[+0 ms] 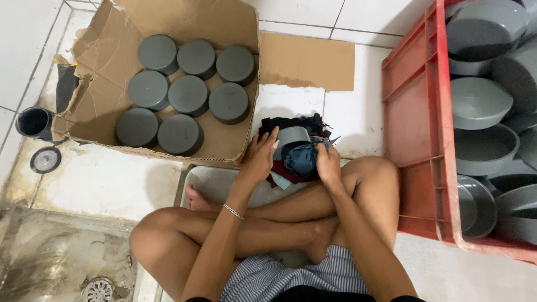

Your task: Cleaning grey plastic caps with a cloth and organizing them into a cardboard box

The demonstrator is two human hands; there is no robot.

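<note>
— What are the hands doing?

— The left hand (258,158) curls its fingers against the side of a grey round cap (292,137), holding it steady. The right hand (328,163) is bunched around a blue cloth (302,158), pressing it onto the cap's front.

— Where does the cap sit?

— Just past the person's crossed legs, on a heap of dark and red rags (291,126) lying on the white tiled floor (112,179), beside the near right corner of the cardboard box (106,61).

— What is in the box?

— Eight more grey caps (188,95), flat sides up, in three rows touching one another. The box walls are torn and folded outward.

— And on the right?

— A red plastic crate (411,123) stands against the person's right knee, piled with grey caps (480,100) tilted every way, some showing hollow insides.

— Anything else on the floor?

— A flat piece of cardboard (307,60) lies beyond the rags. At the floor's left edge stands a dark pipe fitting (33,121), a round ring (45,159) just beside it. A metal drain grate (98,289) sits at the near left corner.

— Any detail on the arms?

— A thin bracelet (233,211) circles the left wrist.
</note>
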